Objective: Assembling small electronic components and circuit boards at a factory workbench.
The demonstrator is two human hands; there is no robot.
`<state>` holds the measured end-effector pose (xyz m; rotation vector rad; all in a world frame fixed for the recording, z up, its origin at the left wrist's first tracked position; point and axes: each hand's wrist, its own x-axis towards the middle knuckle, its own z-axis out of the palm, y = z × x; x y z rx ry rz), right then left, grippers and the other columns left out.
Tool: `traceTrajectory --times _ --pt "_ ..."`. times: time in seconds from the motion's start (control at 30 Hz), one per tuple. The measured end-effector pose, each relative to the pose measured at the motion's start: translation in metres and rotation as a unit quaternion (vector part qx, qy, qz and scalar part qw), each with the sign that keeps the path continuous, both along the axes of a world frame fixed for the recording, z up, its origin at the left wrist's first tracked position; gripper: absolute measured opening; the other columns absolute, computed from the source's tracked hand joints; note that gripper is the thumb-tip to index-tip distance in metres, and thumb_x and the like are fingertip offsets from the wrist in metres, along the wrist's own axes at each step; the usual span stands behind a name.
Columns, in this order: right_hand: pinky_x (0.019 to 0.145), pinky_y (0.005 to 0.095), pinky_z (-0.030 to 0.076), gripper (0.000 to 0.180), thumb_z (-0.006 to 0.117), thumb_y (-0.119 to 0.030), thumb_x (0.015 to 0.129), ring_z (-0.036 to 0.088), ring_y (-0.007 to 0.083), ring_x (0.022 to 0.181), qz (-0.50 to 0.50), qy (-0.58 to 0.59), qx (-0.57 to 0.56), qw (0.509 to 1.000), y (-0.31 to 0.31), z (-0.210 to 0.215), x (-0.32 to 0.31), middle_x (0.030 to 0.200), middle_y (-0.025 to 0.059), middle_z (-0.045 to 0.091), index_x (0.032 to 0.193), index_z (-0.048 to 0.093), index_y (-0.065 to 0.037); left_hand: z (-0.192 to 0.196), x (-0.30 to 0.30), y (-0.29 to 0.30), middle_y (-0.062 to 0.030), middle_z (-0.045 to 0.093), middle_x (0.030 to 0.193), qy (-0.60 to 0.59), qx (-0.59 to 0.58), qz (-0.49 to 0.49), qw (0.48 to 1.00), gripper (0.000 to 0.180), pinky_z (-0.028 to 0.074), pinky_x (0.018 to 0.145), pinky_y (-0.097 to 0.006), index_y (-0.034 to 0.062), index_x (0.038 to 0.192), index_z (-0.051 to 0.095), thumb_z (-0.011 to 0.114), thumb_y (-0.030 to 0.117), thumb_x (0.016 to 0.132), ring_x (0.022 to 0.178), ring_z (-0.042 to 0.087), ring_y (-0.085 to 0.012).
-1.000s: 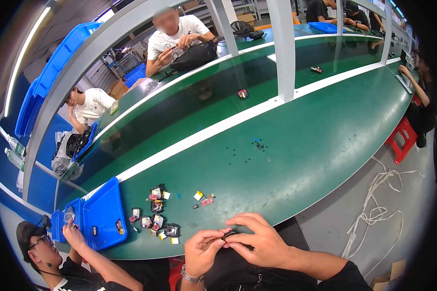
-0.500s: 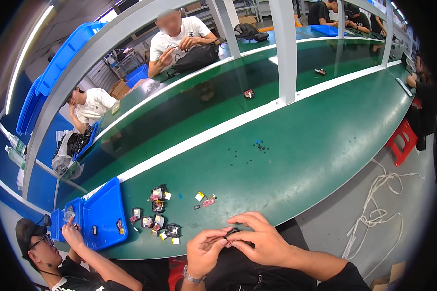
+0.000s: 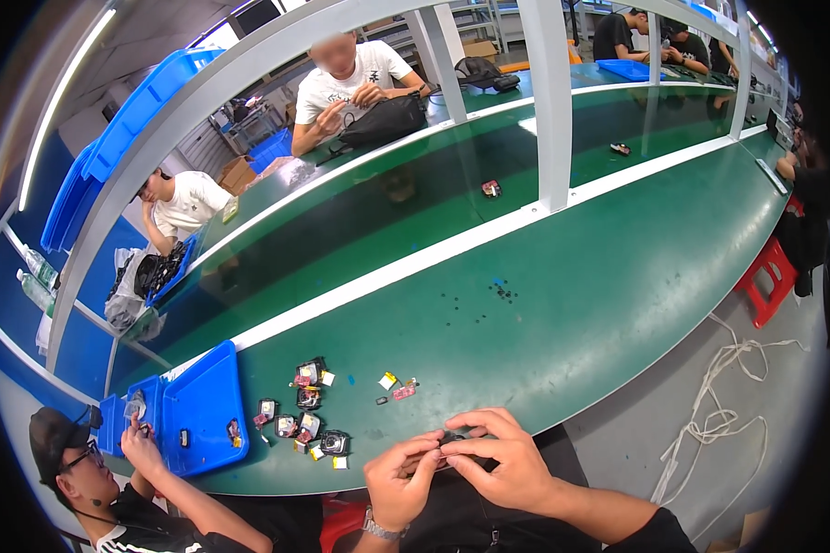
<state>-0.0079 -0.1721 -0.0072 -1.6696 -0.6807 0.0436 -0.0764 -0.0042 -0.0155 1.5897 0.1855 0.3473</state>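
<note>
Both of my hands meet at the near edge of the green table, fingers pinched around one small dark part (image 3: 450,439). My left hand (image 3: 398,477), with a metal watch on its wrist, grips it from the left by thumb and fingertips. From the other side, the thumb and fingers of my right hand (image 3: 505,465) close on it. My fingers cover most of the part, so its kind cannot be made out. Just beyond lie a red circuit board (image 3: 403,392) and a small yellow-and-white piece (image 3: 388,381). Left of my hands sits an open black housing (image 3: 336,443) with electronics.
More black housings (image 3: 309,371) cluster on the green table (image 3: 563,304). Tiny black bits (image 3: 502,293) are scattered farther off. At left, a co-worker's hands (image 3: 140,447) work above blue trays (image 3: 203,405). A white frame post (image 3: 549,111) rises beyond; white cable (image 3: 710,419) lies on the floor.
The view has shifted slightly, moving the scene a little right and down. My fingers have changed position around the dark part, which is now more covered. The table items stay in place.
</note>
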Motion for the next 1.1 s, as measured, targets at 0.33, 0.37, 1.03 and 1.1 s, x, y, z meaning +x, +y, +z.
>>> traceTrajectory --times 0.33,0.37,1.03,1.1 --pt "0.092 0.0365 0.055 0.019 0.076 -0.008 0.088 0.057 0.0279 0.119 0.016 -0.016 -0.022 1.0 -0.0019 0.0018 0.0018 0.129 0.0085 0.066 0.107 0.08 -0.009 -0.004 0.0003 -0.0003 -0.0191 0.076 0.109 -0.016 0.104 0.03 0.994 0.012 0.065 0.08 -0.031 -0.0089 0.102 0.074 0.071 -0.007 0.09 0.092 0.076 -0.0205" --pt "0.092 0.0366 0.055 0.02 0.076 -0.008 0.088 0.057 0.0282 0.12 0.023 -0.006 -0.027 0.999 -0.0025 0.0027 0.0019 0.13 0.0082 0.066 0.108 0.08 -0.009 -0.0042 0.0002 -0.0003 -0.0188 0.076 0.11 -0.016 0.115 0.032 0.993 0.012 0.065 0.079 -0.03 -0.0085 0.102 0.075 0.071 -0.007 0.09 0.092 0.076 -0.0204" --pt "0.095 0.0381 0.054 0.019 0.076 -0.01 0.09 0.056 0.0308 0.125 0.036 0.014 -0.053 0.998 -0.0032 0.0031 0.0019 0.132 0.0074 0.068 0.108 0.08 -0.009 -0.0005 -0.0009 -0.0002 -0.0197 0.076 0.107 -0.019 0.175 0.017 0.984 0.012 0.063 0.08 -0.029 -0.009 0.102 0.073 0.068 -0.009 0.091 0.094 0.075 -0.0203" --pt "0.098 0.0392 0.053 0.019 0.076 -0.011 0.089 0.056 0.0316 0.125 0.035 0.002 -0.061 0.998 -0.0042 0.0028 0.0015 0.133 0.0071 0.068 0.108 0.08 -0.009 -0.0004 -0.0013 -0.0014 -0.0196 0.076 0.105 -0.024 0.182 0.022 0.983 0.012 0.063 0.079 -0.029 -0.0086 0.101 0.074 0.068 -0.008 0.091 0.092 0.075 -0.0201"
